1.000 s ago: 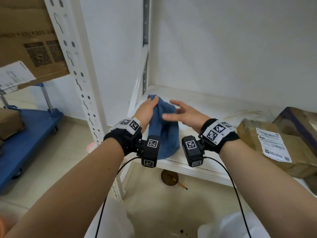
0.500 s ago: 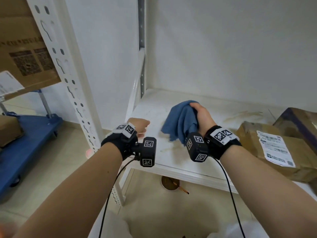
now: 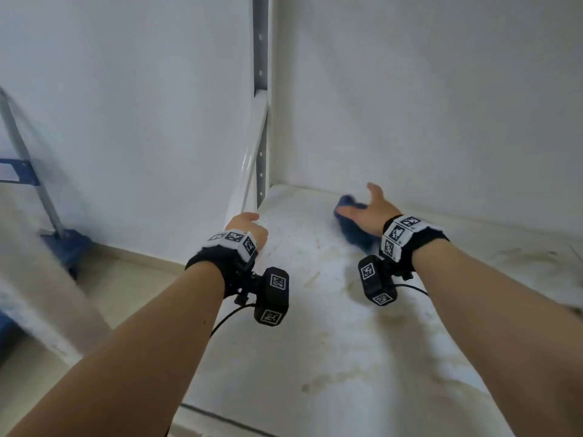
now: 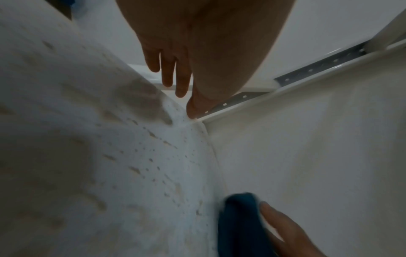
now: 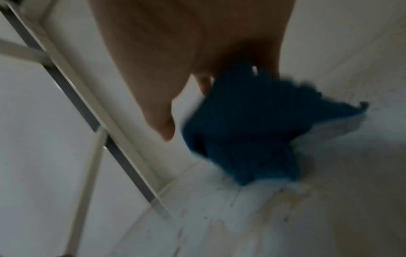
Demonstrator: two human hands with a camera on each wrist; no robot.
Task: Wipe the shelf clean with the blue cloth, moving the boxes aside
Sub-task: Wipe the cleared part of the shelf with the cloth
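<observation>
The blue cloth [image 3: 355, 230] lies bunched on the white shelf [image 3: 331, 342], far back and near the rear left corner, under the right hand [image 3: 367, 212]; I judge it is put there because a wipe that begins at the deepest part can bring the dirt forward to the front edge. The right hand presses the cloth down with the palm and the fingers, and the thumb stands up free of it; in the right wrist view the fingers [image 5: 205, 83] go into the folds of the cloth [image 5: 248, 125], so the hand seems to hold it as well as press it (the picture is blurred, so how firm the hold is I cannot tell). The left hand [image 3: 249, 230] holds nothing; its fingers [image 4: 173, 76] are loose and almost straight, and the thumb tip reaches down at the left edge of the shelf, close to the perforated metal post [image 3: 260, 89], probably to steady the body during the far reach; whether the thumb really touches the shelf is not clear. The shelf surface carries brownish stains [image 3: 334, 376] and small dark specks [image 4: 158, 156] in front of the cloth, so most of the wiping seems not yet done; no boxes appear in these views.
</observation>
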